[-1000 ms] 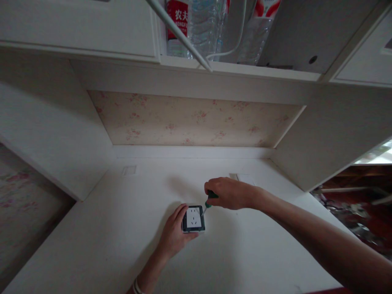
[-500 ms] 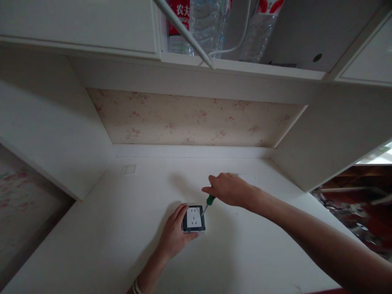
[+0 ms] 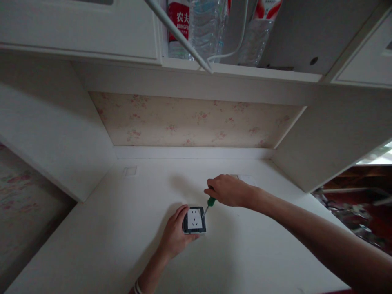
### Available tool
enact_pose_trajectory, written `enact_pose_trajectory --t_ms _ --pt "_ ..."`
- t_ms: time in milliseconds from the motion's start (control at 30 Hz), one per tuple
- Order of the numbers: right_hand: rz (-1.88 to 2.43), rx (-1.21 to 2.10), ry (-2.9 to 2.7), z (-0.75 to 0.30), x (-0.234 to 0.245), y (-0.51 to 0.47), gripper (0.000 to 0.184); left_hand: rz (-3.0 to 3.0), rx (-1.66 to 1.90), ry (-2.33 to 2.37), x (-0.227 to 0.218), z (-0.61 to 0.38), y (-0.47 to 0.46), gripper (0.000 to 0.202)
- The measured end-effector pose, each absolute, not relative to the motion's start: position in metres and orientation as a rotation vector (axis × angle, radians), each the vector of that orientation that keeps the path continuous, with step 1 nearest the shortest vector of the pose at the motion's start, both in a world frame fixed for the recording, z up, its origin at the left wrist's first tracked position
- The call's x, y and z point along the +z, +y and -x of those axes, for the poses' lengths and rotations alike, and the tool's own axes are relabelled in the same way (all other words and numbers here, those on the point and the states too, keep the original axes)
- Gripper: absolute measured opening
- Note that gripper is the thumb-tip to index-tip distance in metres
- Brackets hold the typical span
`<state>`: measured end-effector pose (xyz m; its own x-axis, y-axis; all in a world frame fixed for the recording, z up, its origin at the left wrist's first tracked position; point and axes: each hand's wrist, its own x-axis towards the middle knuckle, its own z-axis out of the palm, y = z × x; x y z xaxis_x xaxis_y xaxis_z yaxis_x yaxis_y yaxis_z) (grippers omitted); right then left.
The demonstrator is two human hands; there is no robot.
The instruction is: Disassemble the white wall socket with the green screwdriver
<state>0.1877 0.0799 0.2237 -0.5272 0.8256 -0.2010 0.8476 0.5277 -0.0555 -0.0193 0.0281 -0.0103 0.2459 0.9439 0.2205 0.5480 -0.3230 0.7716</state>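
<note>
A wall socket (image 3: 194,219) with a white face and a dark frame sits low in the middle of the view, over the white desk top. Fingers of my left hand (image 3: 174,237) wrap its left side and lower edge, gripping it. Above and to the right, my right hand (image 3: 228,190) is closed around the green handle of a screwdriver (image 3: 211,201). The metal shaft slants down to the left, and its tip meets the right side of the socket's dark frame. Exactly what the tip touches is too small to tell.
Overhead, a shelf (image 3: 245,72) holds several plastic bottles (image 3: 205,30). A white rod (image 3: 180,36) and a cable hang before it. White side panels (image 3: 330,134) flank the desk (image 3: 122,245), with a faint square outline (image 3: 130,171) at its back left.
The view has tilted up slightly, so everything appears a little lower. My left hand keeps its grip on the socket, and the screwdriver tip stays at its right edge.
</note>
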Motion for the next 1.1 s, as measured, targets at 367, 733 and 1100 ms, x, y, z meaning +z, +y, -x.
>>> enact_pose_trajectory --t_ms 367,733,1100 --pt "-1.377 -0.215 2.686 -0.186 0.221 0.077 0.032 -1.982 0.957 1.364 -0.011 0.018 0.027 0.088" --pt "-1.336 -0.370 2.714 -0.183 0.227 0.076 0.031 -1.968 0.987 1.344 -0.008 0.018 0.027 0.087" --pt "-1.212 -0.519 2.781 -0.185 0.223 0.068 0.036 -1.974 0.970 1.356 -0.006 0.019 0.026 0.088"
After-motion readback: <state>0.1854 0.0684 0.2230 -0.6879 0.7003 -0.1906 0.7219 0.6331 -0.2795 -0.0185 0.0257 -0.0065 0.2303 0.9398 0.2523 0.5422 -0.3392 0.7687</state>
